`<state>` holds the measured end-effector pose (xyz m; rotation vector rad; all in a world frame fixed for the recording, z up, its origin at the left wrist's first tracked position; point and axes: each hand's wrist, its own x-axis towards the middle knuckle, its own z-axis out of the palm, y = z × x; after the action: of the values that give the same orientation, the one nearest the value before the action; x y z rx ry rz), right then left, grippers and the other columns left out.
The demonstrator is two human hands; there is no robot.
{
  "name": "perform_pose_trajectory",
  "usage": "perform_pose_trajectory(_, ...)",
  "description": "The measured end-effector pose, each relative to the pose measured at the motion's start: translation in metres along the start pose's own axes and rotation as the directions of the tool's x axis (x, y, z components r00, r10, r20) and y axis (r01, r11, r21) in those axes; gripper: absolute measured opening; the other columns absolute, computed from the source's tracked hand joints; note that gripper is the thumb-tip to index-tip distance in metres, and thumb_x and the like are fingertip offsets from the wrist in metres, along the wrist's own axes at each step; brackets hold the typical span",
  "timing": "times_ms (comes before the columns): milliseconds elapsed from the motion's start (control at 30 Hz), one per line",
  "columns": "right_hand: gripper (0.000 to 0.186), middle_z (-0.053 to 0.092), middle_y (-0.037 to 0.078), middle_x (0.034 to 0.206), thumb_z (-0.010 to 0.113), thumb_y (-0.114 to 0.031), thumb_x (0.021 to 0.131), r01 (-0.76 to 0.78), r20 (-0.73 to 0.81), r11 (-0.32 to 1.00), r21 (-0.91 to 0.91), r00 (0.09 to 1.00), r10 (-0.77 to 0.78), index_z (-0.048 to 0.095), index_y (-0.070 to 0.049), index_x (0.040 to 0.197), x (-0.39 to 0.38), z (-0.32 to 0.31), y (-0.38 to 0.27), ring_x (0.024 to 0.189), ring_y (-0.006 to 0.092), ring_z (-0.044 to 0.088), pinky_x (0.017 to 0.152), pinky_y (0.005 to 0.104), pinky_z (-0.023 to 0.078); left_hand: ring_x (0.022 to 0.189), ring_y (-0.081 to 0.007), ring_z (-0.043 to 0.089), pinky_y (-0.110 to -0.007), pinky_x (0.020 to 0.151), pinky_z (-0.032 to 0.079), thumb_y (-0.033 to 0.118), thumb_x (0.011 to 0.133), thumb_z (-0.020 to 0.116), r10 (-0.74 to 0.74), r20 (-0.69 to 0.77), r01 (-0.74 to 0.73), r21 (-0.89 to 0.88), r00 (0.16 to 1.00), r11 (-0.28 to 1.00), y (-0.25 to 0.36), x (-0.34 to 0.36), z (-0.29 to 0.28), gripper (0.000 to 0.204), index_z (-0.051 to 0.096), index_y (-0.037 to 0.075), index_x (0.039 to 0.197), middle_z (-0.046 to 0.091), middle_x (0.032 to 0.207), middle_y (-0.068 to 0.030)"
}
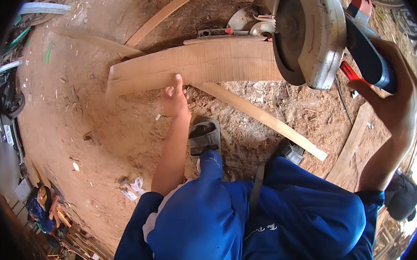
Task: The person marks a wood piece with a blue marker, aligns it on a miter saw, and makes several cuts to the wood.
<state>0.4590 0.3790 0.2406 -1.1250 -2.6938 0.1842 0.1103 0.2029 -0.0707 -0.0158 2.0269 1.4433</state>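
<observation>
Both hands work the cut: left hand (176, 96) presses flat, fingers spread, on the near edge of the curved wooden board (194, 65), steadying it on the sawdust ground (71, 105); right hand (392, 93) wraps the chop saw (308, 31) handle, blade at the board's right end.

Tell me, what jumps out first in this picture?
The big round saw at the top right stands out first, with the right hand gripping its blue handle. Its blade sits at the right end of a wide board lying on the sawdusty ground. The left hand presses on the board's near edge, in the middle.
</observation>
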Motion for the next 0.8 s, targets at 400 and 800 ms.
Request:
perform_pose_trajectory(400, 0.053, 0.068, 0.014, 0.108, 0.086, 0.000, 0.068, -0.055, 0.023, 0.998, 0.010, 0.998, 0.054, 0.062, 0.001, 0.114, 0.000, 0.013, -0.008, 0.098, 0.0280, 0.068, 0.084, 0.0337, 0.053, 0.107, -0.0329, 0.061, -0.046, 0.079, 0.066, 0.032, 0.093, 0.073, 0.021, 0.068, 0.000, -0.287, 0.997, 0.958, -0.008, 0.002, 0.004, 0.067, 0.033, 0.000, 0.136, 0.042, 0.135, -0.0202)
perform_pose_trajectory(800, 0.040, 0.067, 0.017, 0.103, 0.074, 0.009, 0.072, -0.159, -0.086, 0.987, -0.032, 0.984, 0.156, 0.064, 0.003, 0.111, -0.012, 0.022, -0.021, 0.095, 0.0279, 0.067, 0.084, 0.0340, 0.052, 0.101, -0.0334, 0.066, -0.042, 0.077, 0.066, 0.032, 0.094, 0.072, -0.004, 0.082, 0.026, -0.278, 0.997, 0.960, 0.004, -0.006, 0.009, 0.072, 0.030, -0.001, 0.142, 0.047, 0.135, -0.0240)
